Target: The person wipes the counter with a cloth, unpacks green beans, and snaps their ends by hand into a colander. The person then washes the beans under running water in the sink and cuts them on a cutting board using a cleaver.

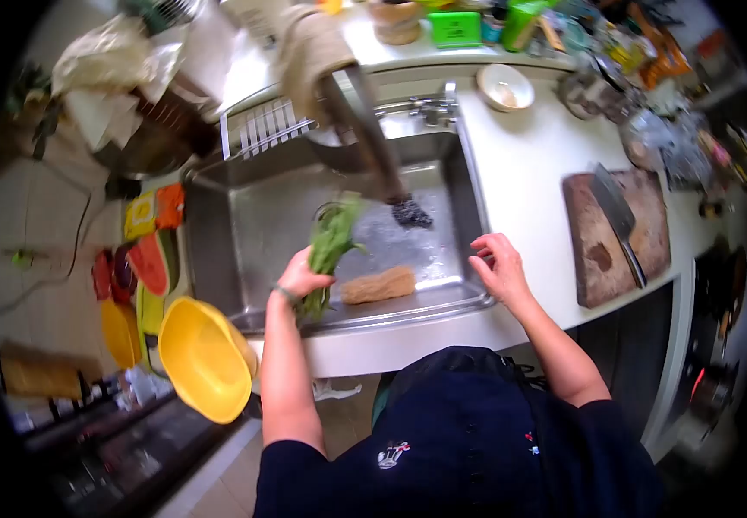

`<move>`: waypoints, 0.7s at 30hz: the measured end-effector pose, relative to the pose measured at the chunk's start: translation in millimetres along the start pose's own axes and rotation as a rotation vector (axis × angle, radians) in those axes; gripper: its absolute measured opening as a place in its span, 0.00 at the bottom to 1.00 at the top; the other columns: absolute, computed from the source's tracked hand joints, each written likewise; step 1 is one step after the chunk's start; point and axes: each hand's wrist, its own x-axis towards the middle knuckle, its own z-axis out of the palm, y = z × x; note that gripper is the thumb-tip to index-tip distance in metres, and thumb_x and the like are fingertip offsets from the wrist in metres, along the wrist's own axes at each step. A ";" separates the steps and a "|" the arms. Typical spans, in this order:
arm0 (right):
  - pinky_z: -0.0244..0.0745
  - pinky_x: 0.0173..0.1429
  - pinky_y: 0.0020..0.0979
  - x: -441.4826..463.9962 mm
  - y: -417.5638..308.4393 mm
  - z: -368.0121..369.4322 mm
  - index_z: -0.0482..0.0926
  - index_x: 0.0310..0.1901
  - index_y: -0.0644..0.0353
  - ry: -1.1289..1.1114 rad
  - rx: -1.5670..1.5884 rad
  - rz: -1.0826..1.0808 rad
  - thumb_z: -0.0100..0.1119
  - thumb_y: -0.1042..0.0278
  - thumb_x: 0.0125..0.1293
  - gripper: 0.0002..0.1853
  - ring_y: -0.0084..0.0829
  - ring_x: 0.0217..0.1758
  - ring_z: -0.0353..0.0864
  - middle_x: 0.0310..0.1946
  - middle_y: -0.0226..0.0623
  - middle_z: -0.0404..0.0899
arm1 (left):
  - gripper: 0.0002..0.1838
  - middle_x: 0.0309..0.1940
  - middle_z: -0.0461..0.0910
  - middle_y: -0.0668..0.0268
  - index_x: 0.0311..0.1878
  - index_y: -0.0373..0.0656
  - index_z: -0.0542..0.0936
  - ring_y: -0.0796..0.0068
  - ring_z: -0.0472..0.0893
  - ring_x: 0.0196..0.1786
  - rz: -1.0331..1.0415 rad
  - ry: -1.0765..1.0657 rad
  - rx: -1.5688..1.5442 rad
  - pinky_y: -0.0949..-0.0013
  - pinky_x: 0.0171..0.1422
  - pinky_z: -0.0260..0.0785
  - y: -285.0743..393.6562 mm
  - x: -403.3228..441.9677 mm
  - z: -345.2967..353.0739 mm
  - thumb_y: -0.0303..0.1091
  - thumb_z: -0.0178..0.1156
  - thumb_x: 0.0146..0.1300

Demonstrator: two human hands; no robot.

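Note:
My left hand [302,274] grips a bunch of leafy greens [332,242] over the left part of the metal sink [244,207]. Just right of the greens, a brown rolled cloth or sponge [378,286] lies on the sink floor near its front wall. My right hand [498,264] hovers by the sink's right rim with its fingers apart and nothing in them. Farther back in the basin, a dark scouring pad or strainer [411,213] sits below the faucet [365,129]; its exact kind is unclear.
A knife [618,216] rests on a wooden cutting board [582,250] on the right counter. Behind it stands a white bowl [518,79]. A yellow basin [205,358] is at the front left, near a cut watermelon [151,264]. A drying rack [270,128] edges the sink's back left.

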 end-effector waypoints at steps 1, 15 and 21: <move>0.77 0.37 0.29 -8.6 3.4 -4.7 0.75 0.40 0.61 0.006 0.000 0.012 0.61 0.74 0.54 0.11 0.32 0.35 0.80 0.40 0.40 0.73 | 0.23 0.30 0.78 0.68 0.43 0.38 0.75 0.75 0.77 0.32 -0.056 -0.048 -0.333 0.70 0.38 0.71 -0.4 -4.0 -0.1 0.23 0.68 0.39; 0.67 0.56 0.42 -98.7 96.0 -178.9 0.75 0.45 0.58 0.517 -0.698 0.161 0.62 0.73 0.51 0.17 0.47 0.53 0.69 0.48 0.45 0.69 | 0.22 0.33 0.80 0.50 0.37 0.38 0.71 0.47 0.79 0.41 0.037 0.232 0.537 0.58 0.44 0.71 43.2 10.1 25.0 0.23 0.67 0.34; 0.67 0.53 0.46 -93.4 170.4 -256.4 0.71 0.52 0.57 0.414 -0.863 0.288 0.57 0.76 0.49 0.24 0.49 0.52 0.69 0.48 0.49 0.69 | 0.22 0.33 0.79 0.49 0.42 0.41 0.71 0.45 0.77 0.41 0.423 0.149 0.466 0.55 0.42 0.70 154.8 15.1 138.3 0.25 0.63 0.39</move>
